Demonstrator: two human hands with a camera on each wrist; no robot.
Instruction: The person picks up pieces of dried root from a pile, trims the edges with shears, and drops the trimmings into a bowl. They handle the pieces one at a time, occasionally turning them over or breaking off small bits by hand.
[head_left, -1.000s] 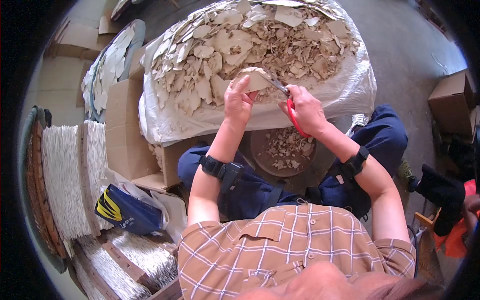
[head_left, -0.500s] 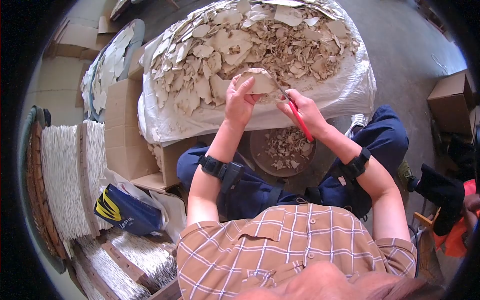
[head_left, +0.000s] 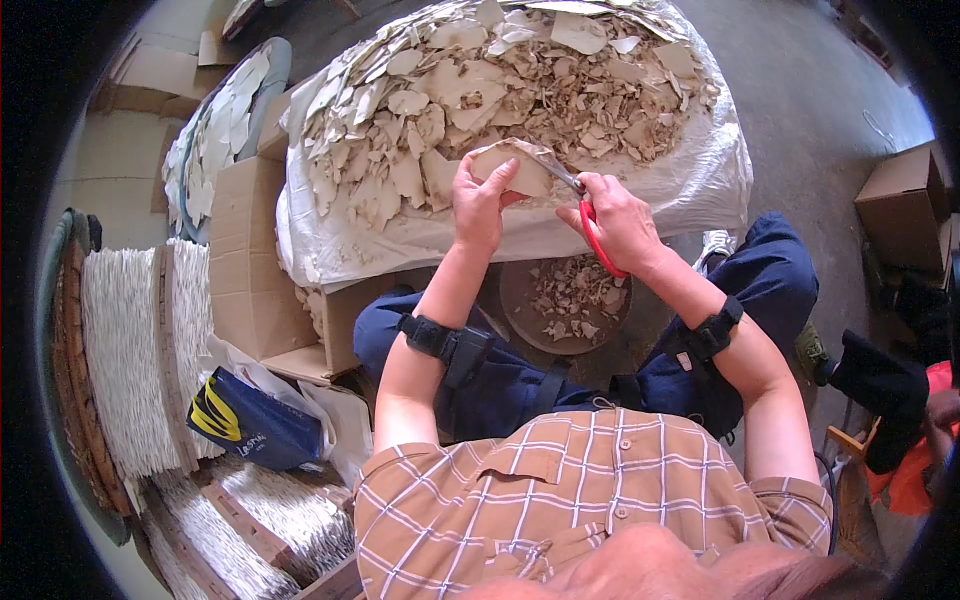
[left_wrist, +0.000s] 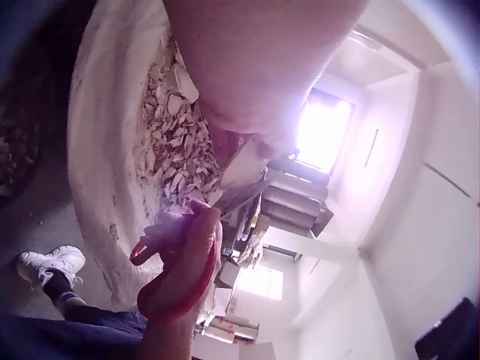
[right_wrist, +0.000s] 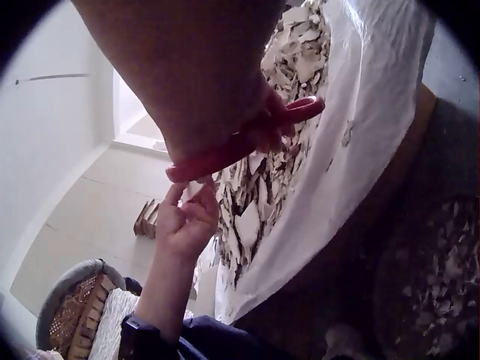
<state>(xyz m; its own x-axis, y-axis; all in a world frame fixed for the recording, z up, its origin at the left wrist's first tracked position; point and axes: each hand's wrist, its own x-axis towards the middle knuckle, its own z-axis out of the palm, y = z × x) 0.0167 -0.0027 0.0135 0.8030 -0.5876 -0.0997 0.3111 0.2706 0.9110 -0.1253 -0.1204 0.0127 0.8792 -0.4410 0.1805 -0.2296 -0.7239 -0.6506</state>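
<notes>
In the head view, my left hand (head_left: 482, 207) pinches a thin, pale flat piece (head_left: 527, 178) with an uneven edge, thumb lying across its face. My right hand (head_left: 620, 225) grips a pair of scissors with red handles (head_left: 592, 243). The metal blades (head_left: 563, 173) lie along the piece's upper right edge. From the left wrist, the right hand (left_wrist: 187, 247) shows with the red handle loops around it. In the right wrist view, the scissors' red handle (right_wrist: 217, 159) crosses in front of the left hand's fingertips, and the blades are hidden.
A heap of pale flat pieces and brown-edged scraps (head_left: 590, 110) covers a white sheet (head_left: 690, 185) ahead. Below its front edge, between the knees, sits a round basin (head_left: 515, 315) of scraps. Left are a cardboard box (head_left: 245, 260), stacked white sheets (head_left: 120, 360) and a blue bag (head_left: 270, 440).
The scissors swung to a steeper angle at the piece's right side, then came back up to its upper right edge. The left hand has turned the piece slightly.
</notes>
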